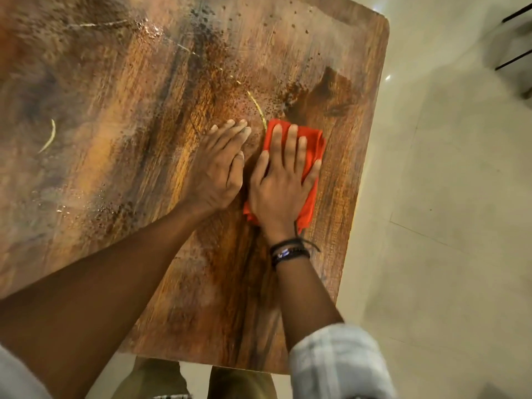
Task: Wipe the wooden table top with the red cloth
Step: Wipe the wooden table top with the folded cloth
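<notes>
The wooden table top [121, 116] fills most of the view, its surface dusty and speckled with pale streaks. The red cloth [309, 145] lies flat on it near the right edge. My right hand [283, 180] presses down on the cloth with fingers spread, and a dark bracelet circles the wrist. My left hand [220, 165] rests flat on the bare wood just left of the cloth, fingers together, holding nothing. A darker, cleaner patch of wood [325, 102] shows just beyond the cloth.
The table's right edge [371, 174] and near edge [207, 359] border a pale tiled floor [437, 226]. Dark furniture legs [515, 33] stand at the top right. My trouser legs [239, 383] show below the near edge.
</notes>
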